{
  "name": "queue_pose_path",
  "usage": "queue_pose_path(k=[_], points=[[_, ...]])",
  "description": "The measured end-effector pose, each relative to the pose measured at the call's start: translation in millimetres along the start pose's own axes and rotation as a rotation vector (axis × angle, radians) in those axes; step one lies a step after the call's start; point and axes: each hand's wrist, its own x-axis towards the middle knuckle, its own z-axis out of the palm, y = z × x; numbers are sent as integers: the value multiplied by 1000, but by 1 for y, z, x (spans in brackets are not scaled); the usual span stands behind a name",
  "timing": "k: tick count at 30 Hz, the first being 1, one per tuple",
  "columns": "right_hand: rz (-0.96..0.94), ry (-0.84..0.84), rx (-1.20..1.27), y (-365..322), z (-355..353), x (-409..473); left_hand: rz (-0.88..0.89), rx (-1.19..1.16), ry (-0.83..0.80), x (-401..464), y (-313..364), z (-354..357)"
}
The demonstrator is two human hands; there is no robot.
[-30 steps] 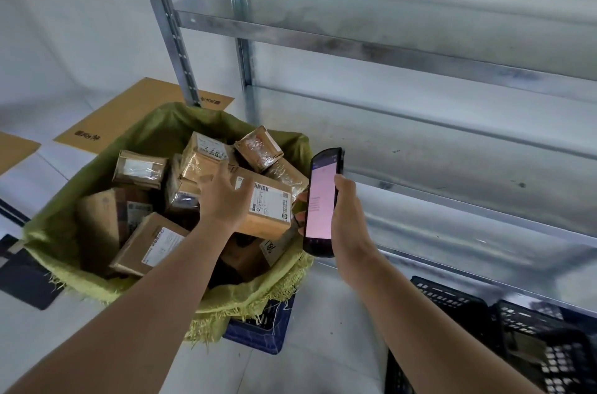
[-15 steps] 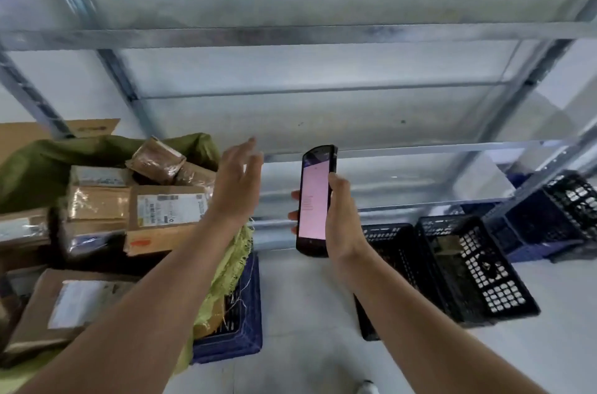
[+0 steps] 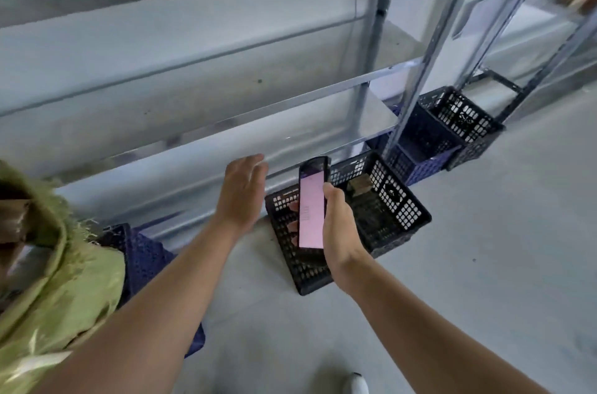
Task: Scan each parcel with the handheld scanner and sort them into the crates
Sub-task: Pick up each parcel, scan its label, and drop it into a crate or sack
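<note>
Metal shelving (image 3: 226, 96) across the back, floor (image 3: 484, 264) grey. Green sack (image 3: 58, 280) w/ parcels at left, over a blue crate (image 3: 145, 261). Black crates (image 3: 397, 219) on floor under both hands. Right hand (image 3: 339, 232) wrapped round scanner (image 3: 311, 209), pink screen up. Left hand (image 3: 244, 190) w/ fingers straight, holding nothing.

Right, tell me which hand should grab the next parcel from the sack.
Left. The left hand is open and holds nothing, on the side nearer the green sack. The right hand grips the handheld scanner.
</note>
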Motion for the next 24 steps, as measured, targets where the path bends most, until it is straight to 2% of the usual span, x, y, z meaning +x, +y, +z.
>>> queue_pose_path(k=[5, 11, 16, 21, 24], points=[[41, 105, 29, -15, -109, 23, -2, 15, -108, 19, 49, 109], [50, 175, 81, -31, -199, 73, -33, -24, -249, 66, 86, 212], [97, 230, 60, -38, -258, 139, -34, -57, -317, 123, 85, 290], [133, 287, 48, -41, -309, 232, -143, -57, -403, 207, 55, 380], [166, 303, 19, -34, -339, 290, -212, -74, -382, 246, 47, 420]])
